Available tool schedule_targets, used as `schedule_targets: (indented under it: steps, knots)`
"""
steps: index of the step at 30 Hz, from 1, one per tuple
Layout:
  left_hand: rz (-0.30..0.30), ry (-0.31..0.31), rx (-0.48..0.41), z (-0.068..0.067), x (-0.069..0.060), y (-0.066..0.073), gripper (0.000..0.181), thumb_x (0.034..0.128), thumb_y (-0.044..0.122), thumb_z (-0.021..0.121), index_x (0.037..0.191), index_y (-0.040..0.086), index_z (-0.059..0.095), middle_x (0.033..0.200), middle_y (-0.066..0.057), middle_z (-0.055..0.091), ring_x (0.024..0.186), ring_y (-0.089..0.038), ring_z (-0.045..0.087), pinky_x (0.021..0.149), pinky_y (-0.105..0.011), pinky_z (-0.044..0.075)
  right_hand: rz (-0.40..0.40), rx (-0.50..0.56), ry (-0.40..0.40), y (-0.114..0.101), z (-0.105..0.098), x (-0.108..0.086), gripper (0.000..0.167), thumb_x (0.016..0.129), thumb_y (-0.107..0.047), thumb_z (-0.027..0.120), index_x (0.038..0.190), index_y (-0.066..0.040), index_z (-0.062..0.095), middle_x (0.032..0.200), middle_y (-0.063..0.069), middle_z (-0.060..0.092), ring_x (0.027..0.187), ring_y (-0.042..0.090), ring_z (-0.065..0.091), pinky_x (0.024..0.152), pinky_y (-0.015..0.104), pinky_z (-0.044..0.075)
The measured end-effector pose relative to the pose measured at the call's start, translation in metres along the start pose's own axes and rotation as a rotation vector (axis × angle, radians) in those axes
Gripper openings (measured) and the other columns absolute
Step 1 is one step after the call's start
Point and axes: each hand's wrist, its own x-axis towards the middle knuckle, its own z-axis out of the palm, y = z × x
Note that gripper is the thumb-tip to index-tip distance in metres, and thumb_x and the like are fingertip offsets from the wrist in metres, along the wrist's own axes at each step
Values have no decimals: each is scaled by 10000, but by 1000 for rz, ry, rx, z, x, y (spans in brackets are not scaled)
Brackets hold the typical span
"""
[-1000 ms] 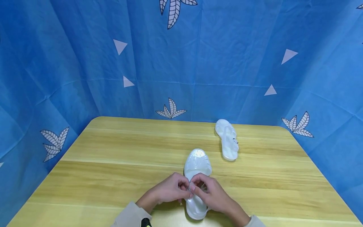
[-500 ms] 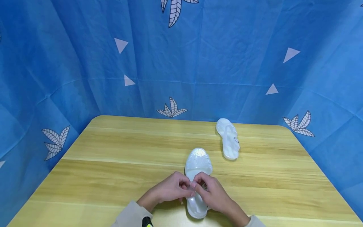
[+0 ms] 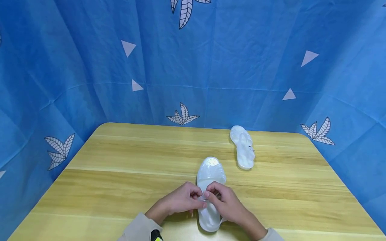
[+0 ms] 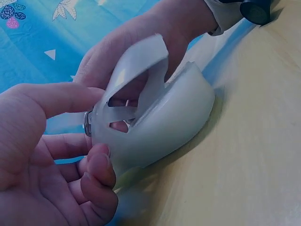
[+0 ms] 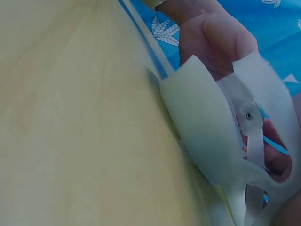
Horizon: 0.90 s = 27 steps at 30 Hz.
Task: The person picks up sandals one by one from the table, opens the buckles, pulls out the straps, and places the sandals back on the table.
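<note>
A white translucent sandal [image 3: 211, 170] lies on the wooden table, its toe end pointing away from me. My left hand [image 3: 184, 200] is at the sandal's left side, with finger and thumb pinching the ankle strap [image 3: 202, 198]. Close against it, my right hand [image 3: 226, 204] also pinches the strap, its wrist to the right of the sandal. A small metal buckle [image 4: 88, 123] shows by the fingers in the left wrist view. In the right wrist view, a metal rivet [image 5: 249, 115] is visible on a strap. The fingers partly hide the strap in the head view.
A second white sandal [image 3: 245, 150] with a metal buckle lies farther back and to the right. The wood-grain table [image 3: 120, 160] ends at a blue curtain [image 3: 247, 60] printed with leaves and triangles, which hangs behind and at both sides.
The fingertips have shifted slightly around the strap, and more of it now shows between the hands. The head view tilted a little; both sandals stay in place.
</note>
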Motion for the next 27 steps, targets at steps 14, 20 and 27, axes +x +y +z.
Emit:
schedule_targets:
  steps: [14, 20, 27]
  knots:
    - [45, 99, 157, 0, 0, 6, 139, 842, 221, 668, 868, 87, 695, 688, 33, 549, 592, -66, 485, 524, -195, 414, 8, -142, -14, -3, -16, 1, 110, 941, -144, 554, 910, -163, 657, 906, -86, 662, 922, 80, 618, 818, 278, 519]
    - [118, 204, 324, 10, 3, 7, 82, 826, 229, 676, 827, 147, 683, 770, 69, 524, 709, -56, 470, 610, -207, 420, -12, -120, -33, -5, -15, 1, 81, 931, -175, 581, 896, -138, 644, 882, -59, 656, 883, 88, 617, 798, 273, 525]
    - [148, 237, 357, 14, 4, 8, 53, 791, 150, 687, 770, 141, 639, 756, 80, 534, 716, -41, 474, 637, -193, 418, -2, -102, 1, -7, -13, 1, 47, 895, -184, 637, 859, -154, 632, 848, -96, 637, 883, 59, 603, 825, 277, 515]
